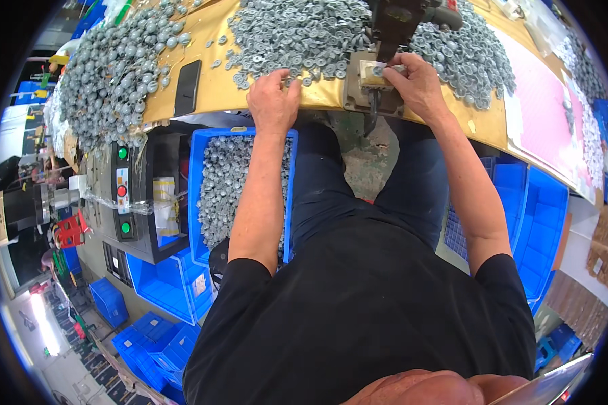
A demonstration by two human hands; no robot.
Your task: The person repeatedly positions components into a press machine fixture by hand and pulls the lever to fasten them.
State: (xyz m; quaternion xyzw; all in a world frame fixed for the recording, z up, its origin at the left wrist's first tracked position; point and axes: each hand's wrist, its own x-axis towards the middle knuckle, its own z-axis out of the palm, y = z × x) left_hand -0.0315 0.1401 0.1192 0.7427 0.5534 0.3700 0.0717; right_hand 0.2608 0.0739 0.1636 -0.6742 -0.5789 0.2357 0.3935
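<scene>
At the table's front edge my left hand [275,101] rests beside a heap of small round grey parts [297,34], its fingers curled and thumb close to the forefinger. A bit of grey shows at its fingertips, too small to make out fully. My right hand [415,82] reaches to a bench press [402,23], thumb and forefinger closed on a small grey part [378,70]. That part sits at the pale block [370,79] on the press base [352,94]. The press head hangs just above, and a dark lever [372,118] sticks out below the base.
A black phone [188,88] lies left of the heap, near piled grey ball-shaped parts [118,71]. Beside my left leg stands a blue crate [194,196] filled with grey parts. A button box [121,191] is further left. Blue crates [546,223] stand at right.
</scene>
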